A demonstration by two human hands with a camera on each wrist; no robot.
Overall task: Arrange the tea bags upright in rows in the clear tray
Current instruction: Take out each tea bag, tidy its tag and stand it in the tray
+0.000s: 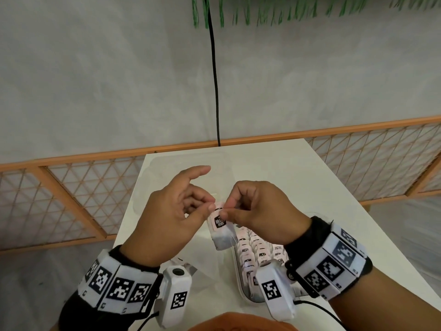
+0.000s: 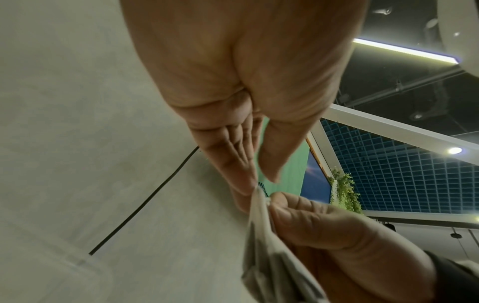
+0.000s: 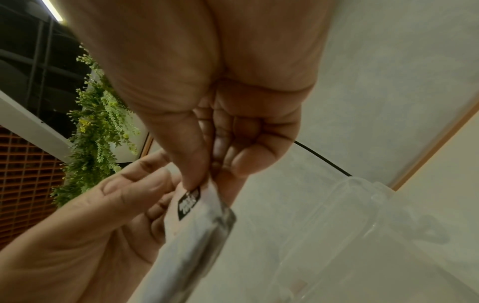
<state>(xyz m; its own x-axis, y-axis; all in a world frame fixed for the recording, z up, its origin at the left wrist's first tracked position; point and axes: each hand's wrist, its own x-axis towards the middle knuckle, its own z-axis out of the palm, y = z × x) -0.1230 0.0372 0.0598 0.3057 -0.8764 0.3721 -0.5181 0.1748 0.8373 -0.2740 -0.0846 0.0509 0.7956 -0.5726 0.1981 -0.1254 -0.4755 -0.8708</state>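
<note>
A pale pink tea bag (image 1: 220, 226) with a black label hangs in the air above the white table (image 1: 310, 187). My right hand (image 1: 223, 210) pinches its top edge between thumb and forefinger. My left hand (image 1: 211, 204) holds the same top corner with thumb and curled fingers, its forefinger sticking out. The right wrist view shows the right hand (image 3: 204, 180) gripping the tea bag (image 3: 197, 225) just above the label. Below my right wrist lies the clear tray (image 1: 239, 278), with several tea bags (image 1: 259, 253) standing upright in rows; my wrist hides part of it.
A second clear container (image 1: 155, 187) lies at the far left of the table, also seen as a clear container (image 3: 350, 205) in the right wrist view. A black cable (image 1: 216, 91) hangs down the grey wall. An orange lattice fence (image 1: 71, 199) runs behind the table.
</note>
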